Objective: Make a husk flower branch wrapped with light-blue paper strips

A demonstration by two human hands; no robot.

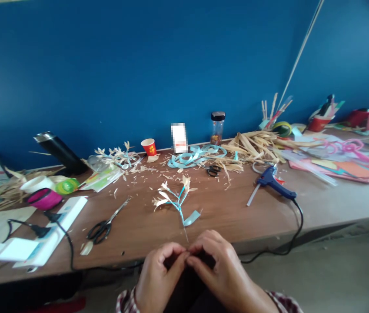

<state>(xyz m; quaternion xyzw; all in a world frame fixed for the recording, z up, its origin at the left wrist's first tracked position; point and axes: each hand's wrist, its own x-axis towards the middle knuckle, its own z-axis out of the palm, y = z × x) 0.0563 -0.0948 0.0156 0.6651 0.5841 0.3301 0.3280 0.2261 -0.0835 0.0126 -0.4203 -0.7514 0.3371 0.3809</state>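
Note:
My left hand (163, 276) and my right hand (221, 265) meet at the table's front edge, thumbs and forefingers pinched together tip to tip. Whatever lies between the fingertips is too small to make out. Just beyond them is a spray of cream husk flowers (174, 198) on stems wrapped in light blue tape. A loose end of blue ribbon (192, 217) sticks out at its base. Its thin bare stem (186, 234) points toward my fingertips; I cannot tell whether they touch it.
Black-handled scissors (101, 230) and a white power strip (55, 232) lie to the left. To the right rests a blue glue gun (274, 182), its cord hanging over the edge. Behind are blue ribbon (197, 157), dry husks (252, 145), a red paper cup (149, 148) and a jar (217, 128).

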